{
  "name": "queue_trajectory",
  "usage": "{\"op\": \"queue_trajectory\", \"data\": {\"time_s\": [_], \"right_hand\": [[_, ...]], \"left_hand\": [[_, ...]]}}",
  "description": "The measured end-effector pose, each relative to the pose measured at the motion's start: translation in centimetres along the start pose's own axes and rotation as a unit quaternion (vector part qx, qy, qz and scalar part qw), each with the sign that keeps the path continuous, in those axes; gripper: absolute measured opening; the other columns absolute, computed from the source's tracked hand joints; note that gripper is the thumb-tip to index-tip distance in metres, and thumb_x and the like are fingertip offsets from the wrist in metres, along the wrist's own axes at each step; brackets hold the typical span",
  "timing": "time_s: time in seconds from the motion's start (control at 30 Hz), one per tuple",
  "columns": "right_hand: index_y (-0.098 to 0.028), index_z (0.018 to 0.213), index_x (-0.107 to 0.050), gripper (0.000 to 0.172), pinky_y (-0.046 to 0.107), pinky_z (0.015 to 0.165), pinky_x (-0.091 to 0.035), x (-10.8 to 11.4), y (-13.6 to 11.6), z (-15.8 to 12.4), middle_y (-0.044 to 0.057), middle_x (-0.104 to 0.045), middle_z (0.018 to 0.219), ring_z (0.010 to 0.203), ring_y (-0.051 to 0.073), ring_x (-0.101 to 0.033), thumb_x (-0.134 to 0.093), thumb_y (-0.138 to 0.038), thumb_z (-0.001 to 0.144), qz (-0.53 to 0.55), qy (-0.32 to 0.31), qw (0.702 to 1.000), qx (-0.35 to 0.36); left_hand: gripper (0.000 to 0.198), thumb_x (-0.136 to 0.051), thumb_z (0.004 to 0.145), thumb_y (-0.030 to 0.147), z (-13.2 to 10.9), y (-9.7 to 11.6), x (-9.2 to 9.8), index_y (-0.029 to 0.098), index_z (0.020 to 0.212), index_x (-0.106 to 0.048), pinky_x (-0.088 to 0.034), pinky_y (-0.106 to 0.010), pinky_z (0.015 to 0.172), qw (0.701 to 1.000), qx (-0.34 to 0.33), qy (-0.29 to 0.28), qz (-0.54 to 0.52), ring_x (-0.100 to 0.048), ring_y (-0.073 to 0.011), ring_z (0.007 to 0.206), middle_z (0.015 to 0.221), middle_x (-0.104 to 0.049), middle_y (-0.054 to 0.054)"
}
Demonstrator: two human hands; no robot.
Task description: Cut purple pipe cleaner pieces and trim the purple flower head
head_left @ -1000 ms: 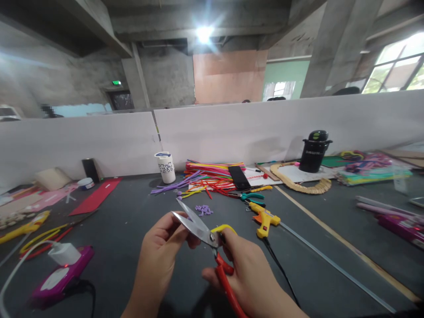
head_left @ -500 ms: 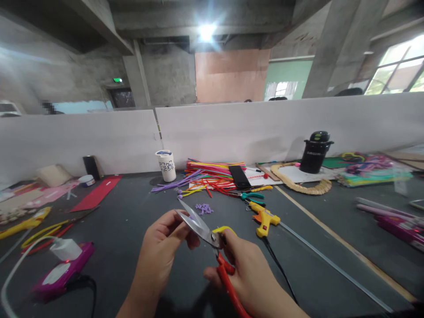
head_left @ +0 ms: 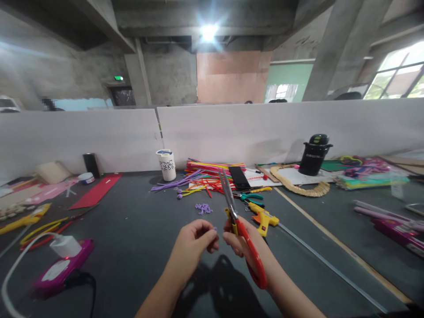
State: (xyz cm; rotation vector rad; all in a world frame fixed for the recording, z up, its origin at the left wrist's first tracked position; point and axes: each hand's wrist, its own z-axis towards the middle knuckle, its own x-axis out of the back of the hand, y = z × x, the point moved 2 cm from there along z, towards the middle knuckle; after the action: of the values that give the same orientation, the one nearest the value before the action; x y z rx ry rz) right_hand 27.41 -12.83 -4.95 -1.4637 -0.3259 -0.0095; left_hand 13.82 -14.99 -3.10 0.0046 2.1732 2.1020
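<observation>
My right hand [head_left: 241,240] is closed around a pair of scissors [head_left: 253,256] with red and yellow handles. Their blades point up and away, nearly together. To its left, my left hand [head_left: 192,243] pinches a tiny purple piece [head_left: 215,229] at its fingertips, mostly hidden by them. Just beyond the hands lies a small pile of purple pieces [head_left: 203,208] on the dark table. Behind it are two purple balls with yellow stems [head_left: 194,191] and a bundle of purple pipe cleaners [head_left: 180,182].
A yellow glue gun [head_left: 264,218] lies right of my hands, near green-handled pliers [head_left: 253,197] and a black phone [head_left: 239,177]. Coloured pipe cleaners [head_left: 208,168] and a white cup [head_left: 166,165] stand farther back. At left are a purple power strip [head_left: 64,269] and another pair of scissors [head_left: 49,232].
The scissors have swung upright and away from my left hand, their blades closing together. My left hand has moved right, fingertips still pinched.
</observation>
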Motion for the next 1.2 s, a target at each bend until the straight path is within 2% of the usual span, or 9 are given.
{"op": "queue_trajectory", "data": {"time_s": [0.1,0.27,0.4,0.67,0.77,0.87,0.97,1.1,1.2], "right_hand": [[-0.019,0.079,-0.045,0.02,0.019,0.048,-0.036,0.2,-0.1,-0.2,-0.005,-0.05,0.063,0.054,0.011,-0.046,-0.053,-0.019,0.061,-0.044,0.008,0.999,0.021],[-0.015,0.082,-0.052,0.017,0.025,0.059,-0.038,-0.3,-1.0,0.2,0.005,-0.061,0.074,0.068,0.018,-0.056,-0.047,-0.012,0.065,-0.329,-0.017,0.942,0.058],[-0.01,0.093,-0.054,0.031,0.028,0.062,-0.04,-2.0,-2.2,1.6,0.012,-0.063,0.086,0.077,0.023,-0.059,-0.048,-0.006,0.063,-0.46,-0.052,0.885,0.056],[-0.007,0.108,-0.051,0.036,0.032,0.074,-0.042,-7.0,-3.0,2.4,0.017,-0.059,0.101,0.09,0.025,-0.056,-0.047,-0.007,0.073,-0.496,-0.073,0.84,0.208],[-0.009,0.106,-0.053,0.03,0.029,0.068,-0.042,-7.8,-3.5,2.8,0.014,-0.062,0.097,0.084,0.023,-0.058,-0.048,-0.014,0.076,-0.463,-0.08,0.851,0.235],[-0.017,0.081,-0.058,0.02,0.022,0.058,-0.04,-7.1,-4.5,5.7,0.004,-0.063,0.076,0.066,0.014,-0.058,-0.04,-0.022,0.086,-0.442,-0.071,0.865,0.225],[-0.017,0.087,-0.057,0.022,0.02,0.062,-0.04,-6.1,-3.9,11.2,0.002,-0.062,0.08,0.072,0.012,-0.057,-0.036,-0.025,0.089,-0.495,-0.047,0.846,0.192],[-0.013,0.099,-0.056,0.02,0.032,0.074,-0.045,-6.7,-0.3,17.7,0.008,-0.057,0.101,0.087,0.017,-0.056,-0.046,-0.025,0.086,-0.537,-0.072,0.826,0.158],[-0.016,0.11,-0.05,0.028,0.037,0.076,-0.046,-8.0,2.2,19.9,0.007,-0.052,0.11,0.092,0.018,-0.055,-0.05,-0.029,0.085,-0.556,-0.096,0.811,0.151]], "left_hand": [[0.004,-0.064,0.064,0.016,-0.9,0.4,-0.4,0.015,0.061,-0.061,-0.04,-0.021,0.072,0.995,-0.007,-0.014,-0.098,-0.056,-0.0129,0.076,0.084,-0.062,-0.003],[0.003,-0.064,0.064,0.016,-1.7,-0.8,-1.7,0.015,0.064,-0.061,-0.04,-0.021,0.06,0.967,0.079,-0.053,-0.237,-0.053,-0.0104,0.058,0.061,-0.056,0.001],[0.008,-0.064,0.066,0.022,-0.6,-2.5,-1.1,0.015,0.069,-0.062,-0.04,-0.02,0.054,0.952,0.091,0.039,-0.288,-0.053,-0.01,0.055,0.061,-0.058,0.001],[0.016,-0.071,0.056,0.026,1.2,-3.0,3.3,0.015,0.065,-0.062,-0.033,-0.018,0.039,0.941,0.07,0.19,-0.269,-0.044,-0.0083,0.038,0.043,-0.052,0.004],[0.022,-0.073,0.051,0.028,1.8,-2.7,5.2,0.014,0.065,-0.063,-0.034,-0.019,0.04,0.939,0.059,0.233,-0.247,-0.045,-0.0087,0.039,0.045,-0.054,0.004],[0.026,-0.074,0.049,0.031,2.1,-2.5,7.2,0.013,0.065,-0.064,-0.038,-0.02,0.048,0.932,0.029,0.308,-0.19,-0.049,-0.0101,0.046,0.05,-0.057,0.002],[0.031,-0.073,0.05,0.035,1.9,-2.2,8.9,0.013,0.071,-0.064,-0.038,-0.022,0.051,0.918,0.004,0.374,-0.13,-0.051,-0.0122,0.053,0.053,-0.058,0.002],[0.032,-0.074,0.052,0.037,1.5,-2.0,9.4,0.014,0.072,-0.064,-0.039,-0.023,0.054,0.927,0.01,0.356,-0.119,-0.052,-0.0129,0.056,0.055,-0.06,0.001],[0.031,-0.074,0.053,0.037,1.6,-2.4,8.9,0.014,0.069,-0.063,-0.039,-0.022,0.051,0.942,0.033,0.309,-0.129,-0.051,-0.0123,0.052,0.054,-0.059,0.001]]}}
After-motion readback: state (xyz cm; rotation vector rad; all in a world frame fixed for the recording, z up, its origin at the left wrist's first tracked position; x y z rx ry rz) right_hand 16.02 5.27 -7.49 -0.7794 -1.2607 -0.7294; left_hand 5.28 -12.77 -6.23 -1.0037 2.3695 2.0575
